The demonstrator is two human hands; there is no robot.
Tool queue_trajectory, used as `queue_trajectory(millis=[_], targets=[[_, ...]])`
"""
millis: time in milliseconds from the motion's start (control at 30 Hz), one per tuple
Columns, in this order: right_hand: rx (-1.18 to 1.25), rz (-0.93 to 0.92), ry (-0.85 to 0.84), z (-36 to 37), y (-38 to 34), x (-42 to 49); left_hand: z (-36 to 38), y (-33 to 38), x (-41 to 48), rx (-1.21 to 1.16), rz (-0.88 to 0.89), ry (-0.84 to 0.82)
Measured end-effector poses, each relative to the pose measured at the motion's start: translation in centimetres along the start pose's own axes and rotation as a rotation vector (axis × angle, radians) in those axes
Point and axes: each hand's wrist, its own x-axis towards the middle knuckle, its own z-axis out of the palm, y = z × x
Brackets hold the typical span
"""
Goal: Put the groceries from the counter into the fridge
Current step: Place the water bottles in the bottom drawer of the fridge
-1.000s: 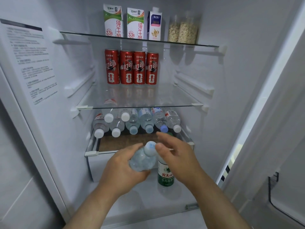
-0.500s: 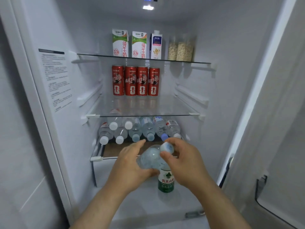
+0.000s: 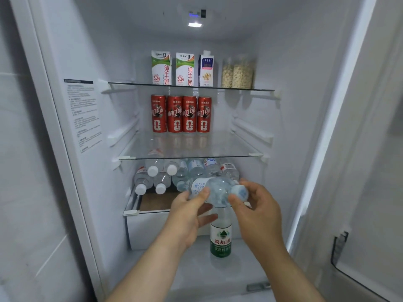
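Both hands are in front of the open white fridge (image 3: 294, 127), sharing one clear plastic water bottle with a pale cap (image 3: 214, 190). It lies sideways in the air, cap pointing right, just in front of the pile of clear water bottles lying on the lowest shelf (image 3: 165, 177). The left hand (image 3: 189, 216) holds the bottle's body, thumb on top over the label, fingers curled beneath. The right hand (image 3: 259, 214) pinches the cap end between thumb and fingertips.

Directly below the held bottle, a green-labelled clear bottle (image 3: 220, 238) stands upright on the fridge floor, beside the white drawer front (image 3: 152, 227). Up on the middle glass shelf (image 3: 218, 149), four red drink cans (image 3: 181, 114) stand in a tight row at the back. On the top shelf stand two green-and-white milk cartons (image 3: 172, 69), a blue-and-white carton (image 3: 206, 69) and clear jars of pale grains (image 3: 238, 71), side by side. A printed notice (image 3: 84, 114) is stuck on the left inner wall.
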Motion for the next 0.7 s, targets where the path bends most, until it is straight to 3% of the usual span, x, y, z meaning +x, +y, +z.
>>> queue_trajectory(millis=[300,700], targets=[[-0.037,0.085,-0.018,1.6,2.2,0.8,0.8,0.9,3.3,0.044,0.087,-0.025],[-0.136,0.131,-0.011,5.2,4.4,3.3,-1.0,1.5,7.9,0.082,0.045,-0.044]])
